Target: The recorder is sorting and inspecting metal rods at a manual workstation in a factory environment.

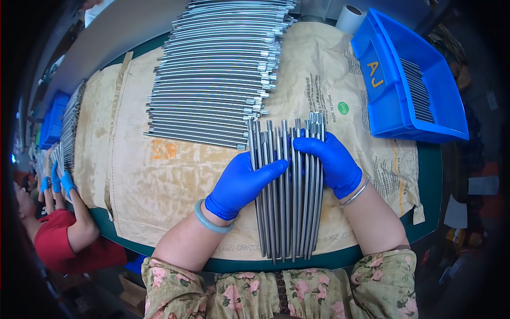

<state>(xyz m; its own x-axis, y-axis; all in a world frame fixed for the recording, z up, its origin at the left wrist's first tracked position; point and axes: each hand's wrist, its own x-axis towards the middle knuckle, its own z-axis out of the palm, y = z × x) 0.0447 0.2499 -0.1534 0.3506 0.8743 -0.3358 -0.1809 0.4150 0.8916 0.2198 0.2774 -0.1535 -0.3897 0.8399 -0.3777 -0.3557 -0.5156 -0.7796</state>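
Between my two blue-gloved hands is a loose bundle of long metal rods (285,212), their stepped ends pointing away from me and their other ends near the table's front edge. My left hand (241,183) grips the bundle from the left, thumb lying across the rods. On the other side my right hand (332,165) holds it, thumb over the upper part; the fingers behind the rods are mostly hidden. Beyond the hands, a large row of similar metal rods (212,80) lies side by side on brown paper sacking (159,196).
A blue plastic bin (390,114) holding more rods stands at the far right, beside a white roll (350,18). Green tabletop (430,181) shows around the sacking. At far left, a person in a red top (64,239) with blue gloves handles rods.
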